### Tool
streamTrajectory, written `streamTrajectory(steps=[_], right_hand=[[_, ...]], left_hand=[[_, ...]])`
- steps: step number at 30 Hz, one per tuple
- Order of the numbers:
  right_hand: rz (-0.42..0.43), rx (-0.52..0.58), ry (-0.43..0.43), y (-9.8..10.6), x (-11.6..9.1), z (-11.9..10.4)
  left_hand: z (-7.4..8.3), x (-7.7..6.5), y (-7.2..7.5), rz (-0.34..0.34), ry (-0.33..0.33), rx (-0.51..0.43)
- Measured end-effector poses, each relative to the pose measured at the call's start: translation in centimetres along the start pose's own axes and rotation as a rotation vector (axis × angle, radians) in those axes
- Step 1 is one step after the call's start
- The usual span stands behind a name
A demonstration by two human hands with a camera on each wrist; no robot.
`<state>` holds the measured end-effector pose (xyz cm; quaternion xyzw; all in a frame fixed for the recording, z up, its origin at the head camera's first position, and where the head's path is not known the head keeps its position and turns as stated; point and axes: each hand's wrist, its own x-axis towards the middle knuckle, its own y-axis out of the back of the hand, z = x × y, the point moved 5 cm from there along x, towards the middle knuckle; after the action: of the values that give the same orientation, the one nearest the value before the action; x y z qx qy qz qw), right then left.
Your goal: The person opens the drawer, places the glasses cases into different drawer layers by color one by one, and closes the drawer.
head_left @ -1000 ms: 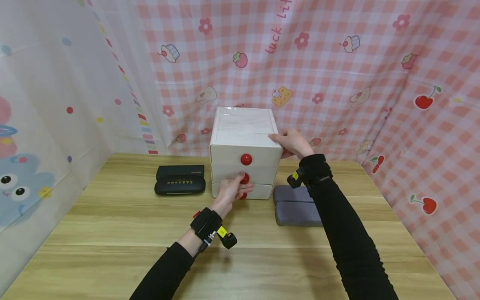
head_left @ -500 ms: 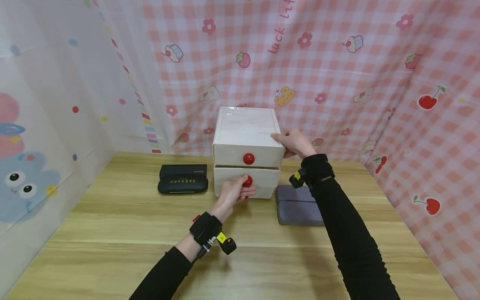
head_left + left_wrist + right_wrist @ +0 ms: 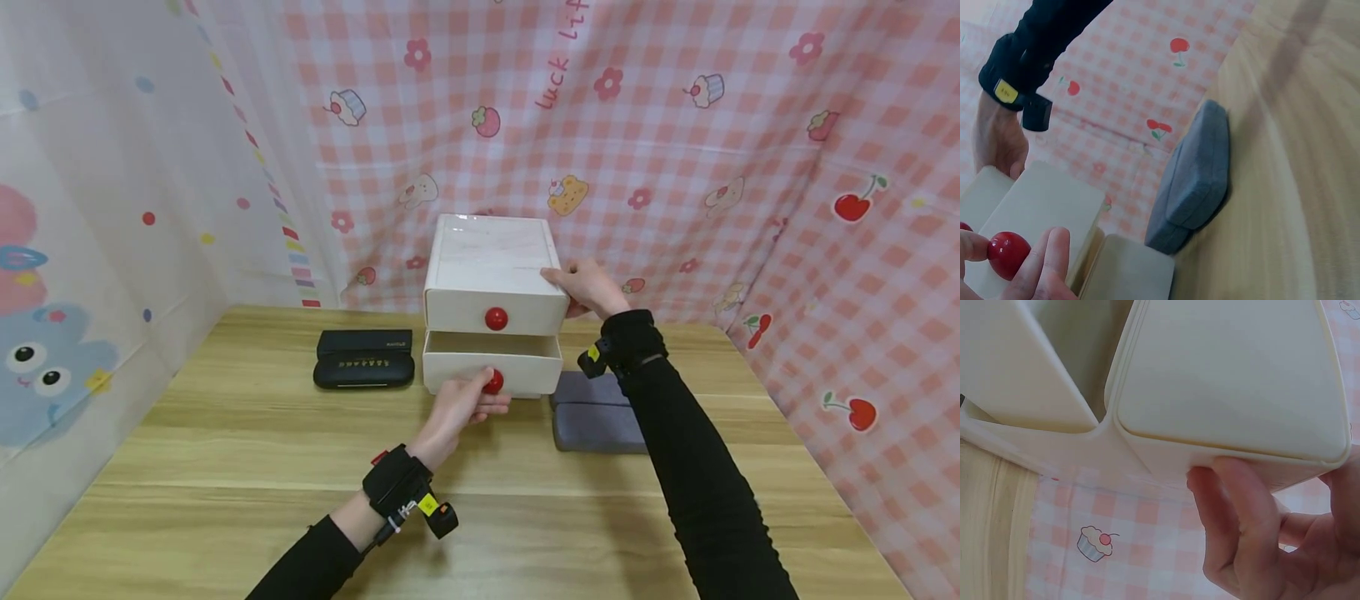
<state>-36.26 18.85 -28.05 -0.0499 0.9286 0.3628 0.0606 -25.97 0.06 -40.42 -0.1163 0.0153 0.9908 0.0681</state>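
Note:
A white cabinet [image 3: 491, 250] of three stacked drawers with red knobs stands at the back of the table. Its middle drawer [image 3: 450, 364] is pulled partway out, and the part of its inside that shows is bare. My left hand [image 3: 457, 408] pinches that drawer's red knob [image 3: 1009, 255] between thumb and fingers. At the cabinet's top right edge, my right hand [image 3: 588, 287] grips the corner, thumb on top and fingertips [image 3: 1235, 472] against the side wall. The top drawer [image 3: 1229, 375] is closed. Most of the bottom drawer is hidden behind the middle one.
Left of the cabinet lie a black glasses case [image 3: 363, 371] and a flat black box behind it. A grey fabric case [image 3: 596, 425] rests to the right, partly under the right forearm; it also shows in the left wrist view. A checked curtain [image 3: 480, 167] hangs behind.
My left hand has drawn the middle drawer outward by its knob, from closed to partly open, moving toward the near side. The right hand keeps its hold on the cabinet's corner.

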Motion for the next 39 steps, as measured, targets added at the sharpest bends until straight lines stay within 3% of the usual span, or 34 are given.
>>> streamTrajectory(steps=[11,30,39], right_hand=[[0.014,0.0,0.017,0.0,0.0,0.2],[0.027,-0.023,0.029,0.0,-0.1,0.2],[0.02,-0.022,0.027,-0.1,-0.1,0.2]], left_hand=[[-0.3,-2.2,0.2,-0.057,-0.063,0.031],[-0.7,-4.7,0.0,-0.129,-0.07,0.1],[-1.0,-5.8,0.0,-0.123,-0.056,0.118]])
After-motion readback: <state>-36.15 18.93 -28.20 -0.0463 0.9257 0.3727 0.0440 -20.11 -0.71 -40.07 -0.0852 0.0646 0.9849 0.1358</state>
